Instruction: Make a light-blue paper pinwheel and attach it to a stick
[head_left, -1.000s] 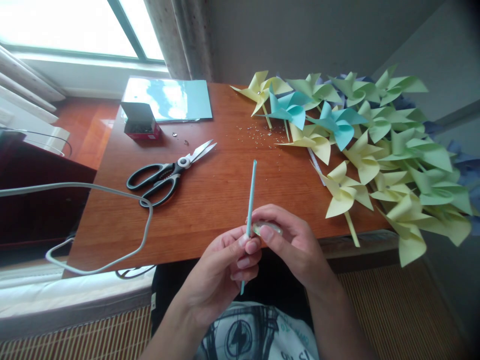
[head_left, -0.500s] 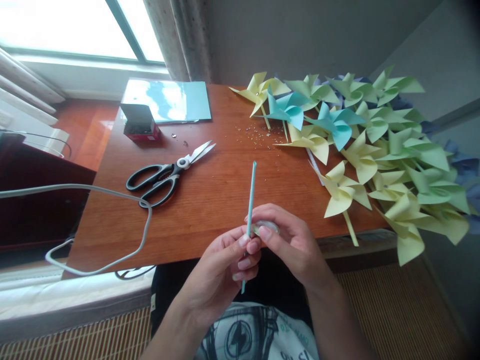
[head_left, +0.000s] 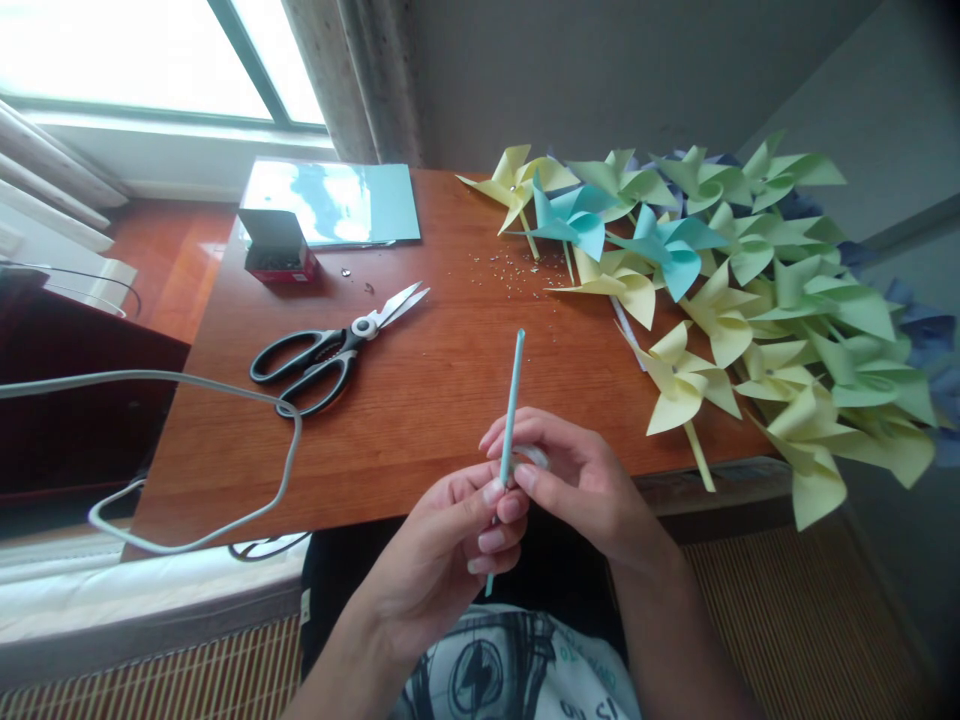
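Observation:
Near the table's front edge, my left hand pinches a thin light blue rolled paper stick, which stands nearly upright and leans slightly right. Its lower end pokes out below my fingers. Beside it, my right hand is closed on a small roll of clear tape, held against the stick at about mid-length. Fingers partly hide the roll, and I cannot tell how much tape lies on the paper.
Black-handled scissors lie partly spread on the wooden table. Behind them are a small red box and light blue sheets. Many paper pinwheels are heaped at right, near scattered bits. A white cable crosses the left edge.
The stick has shifted slightly right and tilts further that way. The tape roll has turned in my right hand, now showing more edge-on.

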